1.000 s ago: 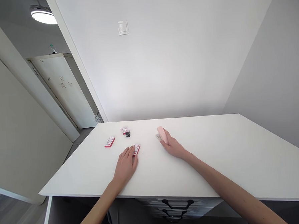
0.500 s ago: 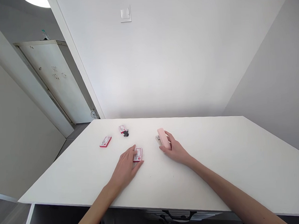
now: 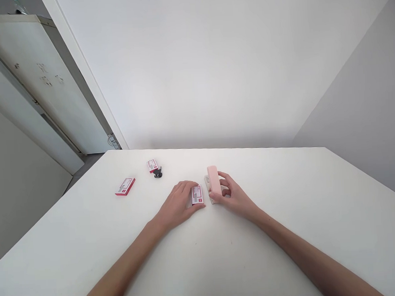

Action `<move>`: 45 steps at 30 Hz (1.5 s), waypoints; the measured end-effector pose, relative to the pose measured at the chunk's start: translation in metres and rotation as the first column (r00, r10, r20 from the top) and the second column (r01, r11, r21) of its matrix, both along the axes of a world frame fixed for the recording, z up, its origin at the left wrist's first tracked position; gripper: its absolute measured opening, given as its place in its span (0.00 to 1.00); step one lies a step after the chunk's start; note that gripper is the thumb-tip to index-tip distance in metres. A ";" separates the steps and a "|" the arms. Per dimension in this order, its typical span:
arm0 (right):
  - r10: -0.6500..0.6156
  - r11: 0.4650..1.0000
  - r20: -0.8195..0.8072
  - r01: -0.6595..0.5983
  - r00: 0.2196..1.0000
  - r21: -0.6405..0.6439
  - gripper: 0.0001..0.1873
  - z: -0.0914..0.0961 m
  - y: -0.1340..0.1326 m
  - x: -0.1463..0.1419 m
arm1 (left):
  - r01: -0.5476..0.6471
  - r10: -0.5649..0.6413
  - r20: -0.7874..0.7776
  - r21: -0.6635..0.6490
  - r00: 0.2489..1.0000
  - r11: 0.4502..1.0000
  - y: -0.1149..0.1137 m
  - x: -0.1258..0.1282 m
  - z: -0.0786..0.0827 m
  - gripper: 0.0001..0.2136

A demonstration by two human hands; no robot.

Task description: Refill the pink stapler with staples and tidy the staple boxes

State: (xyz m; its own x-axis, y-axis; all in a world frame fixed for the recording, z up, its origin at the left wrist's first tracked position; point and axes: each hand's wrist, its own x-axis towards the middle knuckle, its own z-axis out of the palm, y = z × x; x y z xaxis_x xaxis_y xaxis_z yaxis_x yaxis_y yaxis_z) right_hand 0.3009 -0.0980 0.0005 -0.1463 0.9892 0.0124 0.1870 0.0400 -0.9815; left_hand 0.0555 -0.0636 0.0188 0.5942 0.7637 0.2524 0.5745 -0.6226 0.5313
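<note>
My left hand (image 3: 179,204) lies low on the table. Its thumb and fingers close around the sides of a small red-and-white box (image 3: 197,195), which rests flat with its printed label up. Just right of that box, my right hand (image 3: 232,194) grips a pink stapler (image 3: 214,181) between thumb and fingers. A pale flat part shows along the stapler's left edge; I cannot tell whether it belongs to it. A narrow gap separates the box from the stapler.
Farther left on the white table (image 3: 268,175) lie a second red-and-white box (image 3: 125,186) and a smaller one (image 3: 152,165). A black binder clip (image 3: 157,172) touches the smaller box. A white wall (image 3: 207,77) rises behind the table.
My left hand has slid the box rightward, close beside the stapler. My right hand keeps hold of the stapler, now turned more upright in view. The camera view has shifted.
</note>
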 end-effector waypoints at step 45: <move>0.037 0.997 -0.086 -0.042 0.996 -0.058 0.40 0.005 0.002 -0.001 | -0.039 0.032 -0.047 -0.167 0.998 0.985 0.015 -0.007 -0.006 0.38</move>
State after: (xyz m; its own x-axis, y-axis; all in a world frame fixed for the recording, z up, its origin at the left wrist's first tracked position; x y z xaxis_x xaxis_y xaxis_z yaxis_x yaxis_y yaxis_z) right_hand 0.2996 -0.0961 0.0052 -0.1861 0.9820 -0.0322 0.1024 -0.0132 -0.9947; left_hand 0.0483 -0.0491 0.0124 0.5736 0.8138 0.0930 0.6199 -0.5055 0.6002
